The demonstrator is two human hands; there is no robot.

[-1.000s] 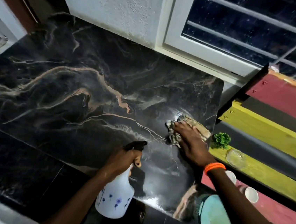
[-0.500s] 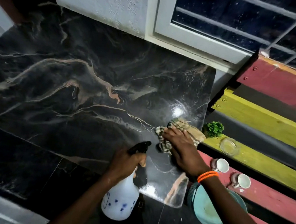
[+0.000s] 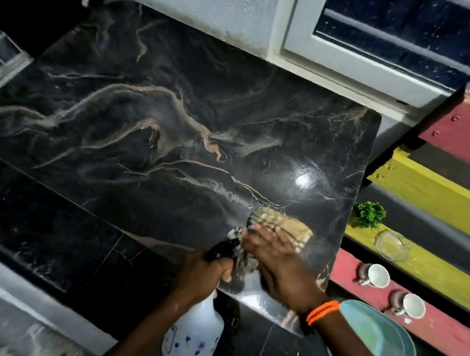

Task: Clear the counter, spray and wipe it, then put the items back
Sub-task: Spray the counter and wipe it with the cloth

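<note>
Left hand (image 3: 199,274) gripping neck of white spray bottle (image 3: 197,336), black nozzle up, at counter's near edge. Right hand (image 3: 279,265) flat, fingers spread, pressing striped cloth (image 3: 284,223) onto black marble counter (image 3: 158,146) near its right edge. On painted slat bench (image 3: 443,197) beside counter: green sprig (image 3: 368,214), glass dish (image 3: 392,246), two cups (image 3: 377,275), teal plates (image 3: 379,338)
</note>
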